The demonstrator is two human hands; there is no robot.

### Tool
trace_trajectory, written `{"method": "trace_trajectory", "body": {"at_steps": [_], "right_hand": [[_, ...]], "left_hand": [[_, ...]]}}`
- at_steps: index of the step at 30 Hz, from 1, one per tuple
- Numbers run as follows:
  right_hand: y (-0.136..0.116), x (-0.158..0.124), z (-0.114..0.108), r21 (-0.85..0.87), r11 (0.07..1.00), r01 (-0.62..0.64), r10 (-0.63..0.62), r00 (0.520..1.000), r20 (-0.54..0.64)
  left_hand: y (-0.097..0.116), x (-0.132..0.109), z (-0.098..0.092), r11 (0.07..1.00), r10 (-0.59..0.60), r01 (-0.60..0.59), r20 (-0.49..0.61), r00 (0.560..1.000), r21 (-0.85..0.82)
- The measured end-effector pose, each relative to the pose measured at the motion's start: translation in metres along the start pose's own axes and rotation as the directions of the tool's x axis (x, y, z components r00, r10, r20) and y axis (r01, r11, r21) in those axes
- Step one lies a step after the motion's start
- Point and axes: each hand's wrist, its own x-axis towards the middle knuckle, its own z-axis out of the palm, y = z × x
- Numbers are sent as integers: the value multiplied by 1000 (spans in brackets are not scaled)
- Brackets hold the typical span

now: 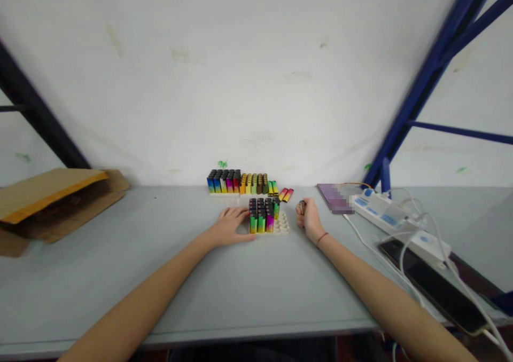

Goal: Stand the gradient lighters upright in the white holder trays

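A white tray [284,224] with round-edged slots holds several upright lighters [262,215] with black tops and green, yellow and magenta bodies. The slots at its right side are bare. My left hand [230,226] grips the tray's left end, thumb along the front edge and fingers at the side and back. Just right of the tray, my right hand [310,220] is closed around a lighter [302,206]; only its dark and metallic end shows above the fingers, the rest is hidden.
Behind stand more lighters with black tops [223,181] and a yellowish group [254,182]. Two loose red-yellow lighter bodies [286,194] lie beside them. A power strip [393,220] with white cables, a phone [435,284] and a purple flat item [332,196] are right; an opened cardboard box [60,204] is left.
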Motion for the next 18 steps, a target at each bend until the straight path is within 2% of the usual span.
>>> {"method": "trace_trajectory", "body": {"at_steps": [7,8,10,12,14,18], "right_hand": [[2,3,-2,-16,1000,23,-23,1000,-12],[2,2,-2,-27,999,43,-43,999,6],[1,-2,-1,-78,984,162,-158,986,53],[-3,-8,-1,-152,928,339,-324,939,117],[-9,-15,-2,-233,843,485,-447,872,198],[-18,-21,-4,-350,673,652,-560,758,335]], "left_hand": [[1,0,-1,1000,0,0,-3,1000,-2],[1,0,-1,1000,-3,3,0,1000,-4],[2,0,-2,1000,-8,8,5,1000,-3],[2,0,-2,1000,-10,10,7,1000,-1],[3,0,-2,1000,-9,9,8,1000,2],[4,0,-3,1000,-14,14,9,1000,2]]}}
